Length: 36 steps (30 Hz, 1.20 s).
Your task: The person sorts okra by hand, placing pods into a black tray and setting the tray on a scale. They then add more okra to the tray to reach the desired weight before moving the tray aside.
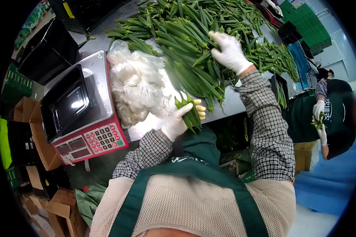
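Observation:
A small bunch of green okra pods (190,115) is gripped in my gloved left hand (178,122), close to my apron at the table's front edge. My gloved right hand (227,50) reaches over the large heap of okra (190,47), its fingertips at the pods and its fingers apart from the thumb. Crumpled clear plastic bags (134,85) lie to the left of the heap. Beside them stands a red and silver weighing scale (103,91) bearing a black plastic tray (69,100).
Black crates (47,47) stand at the back left. Cardboard boxes (65,209) sit on the floor at lower left. On the right, a co-worker in a green apron (312,114) holds okra in gloved hands. Green crates (306,25) are stacked at the far right.

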Tool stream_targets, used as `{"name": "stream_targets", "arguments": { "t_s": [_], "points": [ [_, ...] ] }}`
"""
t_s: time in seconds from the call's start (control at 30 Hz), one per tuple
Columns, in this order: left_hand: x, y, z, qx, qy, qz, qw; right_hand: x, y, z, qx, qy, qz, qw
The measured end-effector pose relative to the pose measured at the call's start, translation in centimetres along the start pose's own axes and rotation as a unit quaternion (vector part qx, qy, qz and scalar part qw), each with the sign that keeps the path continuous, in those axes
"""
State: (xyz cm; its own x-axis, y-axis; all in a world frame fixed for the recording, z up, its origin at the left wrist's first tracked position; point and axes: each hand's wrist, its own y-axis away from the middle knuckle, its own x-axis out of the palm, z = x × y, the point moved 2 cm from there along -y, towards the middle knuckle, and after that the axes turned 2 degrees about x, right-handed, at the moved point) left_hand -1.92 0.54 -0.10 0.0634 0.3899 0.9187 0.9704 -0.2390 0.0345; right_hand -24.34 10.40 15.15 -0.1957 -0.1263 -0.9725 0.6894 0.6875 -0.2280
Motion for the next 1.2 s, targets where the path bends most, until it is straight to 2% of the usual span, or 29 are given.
{"name": "stream_targets", "arguments": {
  "t_s": [0.03,0.07,0.1,0.17,0.23,0.3,0.4,0.53,0.57,0.63,0.67,0.77,0.8,0.83,0.9,1.03,1.13,1.2],
  "points": [
    [0.0,-0.4,-0.3,0.013,-0.001,0.002,1.000,-1.9,0.3,-0.1,-0.012,-0.043,-0.095,0.994],
    [-0.1,-0.8,-0.6,0.025,0.000,0.003,1.000,-3.7,1.1,0.0,-0.001,-0.140,-0.149,0.979],
    [0.4,0.9,0.8,0.014,0.018,-0.003,1.000,-4.1,4.5,0.5,-0.015,-0.145,-0.210,0.967],
    [0.2,0.6,0.4,0.018,0.023,0.006,1.000,-3.8,8.2,0.6,0.010,-0.230,-0.211,0.950],
    [0.1,0.5,0.6,0.012,0.031,-0.002,0.999,-0.8,12.4,0.4,0.038,-0.237,-0.171,0.956],
    [0.2,0.5,0.5,0.011,0.043,-0.011,0.999,3.0,16.3,1.5,0.149,-0.310,-0.121,0.931],
    [0.2,0.2,0.5,0.010,0.054,-0.011,0.998,5.4,18.5,3.4,0.169,-0.212,-0.100,0.957],
    [0.1,0.4,0.5,0.000,0.040,-0.015,0.999,6.9,18.4,3.3,0.192,-0.233,-0.123,0.945],
    [0.2,0.4,0.5,-0.002,0.035,-0.020,0.999,6.9,18.4,3.1,0.220,-0.273,-0.107,0.930],
    [0.0,0.3,0.5,0.001,0.033,-0.020,0.999,7.1,18.5,2.2,0.263,-0.461,-0.121,0.839],
    [-0.1,0.2,0.5,0.000,0.033,-0.024,0.999,7.3,18.7,1.7,0.305,-0.538,-0.092,0.780],
    [-0.1,0.2,0.6,0.001,0.033,-0.022,0.999,6.6,18.8,2.0,0.274,-0.474,-0.105,0.830],
    [-0.2,0.3,0.6,0.002,0.034,-0.022,0.999,6.0,18.8,2.7,0.233,-0.389,-0.119,0.884],
    [-0.2,0.3,0.6,0.003,0.036,-0.022,0.999,6.1,18.9,3.2,0.202,-0.359,-0.128,0.902],
    [-0.2,0.3,0.6,0.001,0.037,-0.020,0.999,5.8,18.7,4.3,0.196,-0.326,-0.091,0.920],
    [0.0,0.4,0.5,0.000,0.035,-0.016,0.999,5.5,18.5,5.1,0.216,-0.303,-0.125,0.920],
    [-0.4,0.3,0.7,0.000,0.036,-0.022,0.999,5.7,18.2,5.6,0.115,-0.197,-0.150,0.962],
    [-0.4,0.4,0.8,0.000,0.036,-0.022,0.999,6.1,18.2,5.5,0.127,-0.180,-0.127,0.967]
  ]
}}
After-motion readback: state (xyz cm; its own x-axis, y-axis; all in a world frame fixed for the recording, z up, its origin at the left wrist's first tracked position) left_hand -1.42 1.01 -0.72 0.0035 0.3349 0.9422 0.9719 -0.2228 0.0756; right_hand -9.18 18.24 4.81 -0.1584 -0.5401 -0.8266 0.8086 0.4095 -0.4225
